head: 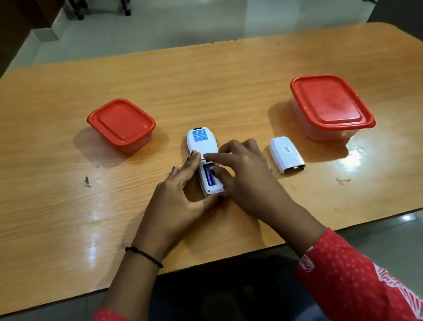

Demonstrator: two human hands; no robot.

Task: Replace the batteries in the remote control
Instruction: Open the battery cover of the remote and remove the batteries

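Note:
A white remote control [202, 141] lies face down at the table's middle, its battery compartment uncovered. A purple battery [209, 178] sits in the compartment's left slot. My left hand [182, 190] grips the remote's near end, fingers along its left side and thumb underneath. My right hand [243, 169] rests over the compartment's right side, thumb and fingertips pressing into it; whatever lies under them is hidden. The white battery cover [286, 156] lies off the remote, to the right of my right hand.
Two clear plastic boxes with red lids stand on the wooden table [44, 154]: a smaller box [121, 124] at the left and a larger box [330, 104] at the right behind the cover. The table's near edge runs just below my wrists.

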